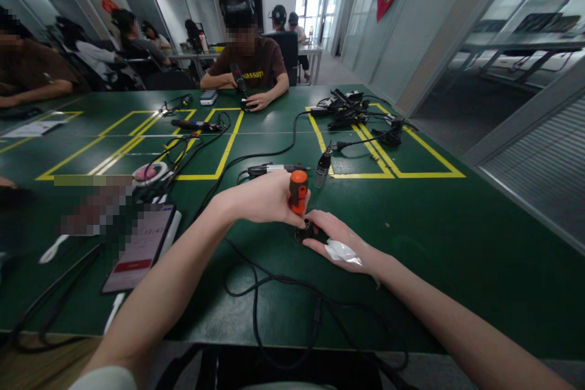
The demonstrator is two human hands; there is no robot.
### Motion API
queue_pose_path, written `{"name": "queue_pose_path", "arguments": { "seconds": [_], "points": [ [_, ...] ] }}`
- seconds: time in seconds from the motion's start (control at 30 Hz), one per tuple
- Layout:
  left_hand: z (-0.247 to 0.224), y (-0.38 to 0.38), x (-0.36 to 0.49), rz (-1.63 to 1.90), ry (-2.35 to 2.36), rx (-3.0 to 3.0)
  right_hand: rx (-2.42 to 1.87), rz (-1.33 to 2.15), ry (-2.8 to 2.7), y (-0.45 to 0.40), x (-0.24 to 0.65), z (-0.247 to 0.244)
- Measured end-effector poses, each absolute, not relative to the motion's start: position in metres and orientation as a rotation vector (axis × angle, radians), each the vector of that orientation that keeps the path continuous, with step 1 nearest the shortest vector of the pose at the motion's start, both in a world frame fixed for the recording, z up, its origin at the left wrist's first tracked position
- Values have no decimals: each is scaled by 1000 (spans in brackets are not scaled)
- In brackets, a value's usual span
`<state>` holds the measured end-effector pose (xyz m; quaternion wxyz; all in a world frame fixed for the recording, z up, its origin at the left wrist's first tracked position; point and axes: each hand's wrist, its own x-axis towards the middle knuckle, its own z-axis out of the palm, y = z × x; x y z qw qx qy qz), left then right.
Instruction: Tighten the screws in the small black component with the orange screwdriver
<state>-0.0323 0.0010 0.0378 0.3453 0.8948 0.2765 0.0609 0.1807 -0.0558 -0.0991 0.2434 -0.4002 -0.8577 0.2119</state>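
Observation:
In the head view my left hand point(269, 200) is wrapped round the orange and dark handle of a screwdriver point(298, 192), which stands roughly upright. Its lower end meets a small black part point(302, 234) on the green table. From the right, my right hand point(336, 233) pinches that part between thumb and fingers; a strip of clear tape or film sticks to this hand near the thumb. Fingers cover much of the part, so its exact kind is unclear. Just beyond stands a black, pointed piece with a clear lower section point(323, 167). A slim corded tool point(276, 169) lies behind my left hand.
A phone point(141, 250) and a tape roll point(159, 172) lie to the left. Black cable point(292, 283) loops across the table's front point(439, 244). A heap of cords and tools point(345, 109) lies far right. Opposite, a person point(262, 67) holds a dark tool.

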Motion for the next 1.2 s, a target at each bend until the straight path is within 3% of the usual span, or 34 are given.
{"name": "queue_pose_path", "arguments": {
  "seconds": [0.73, 1.2],
  "points": [
    [37, 4, -36, -11, 715, 2318, -1103, 554, -2346, -56, 181, -101],
    [38, 1, -34, 69, 726, 2318, -1097, 569, -2345, -56, 180, -98]
  ]
}}
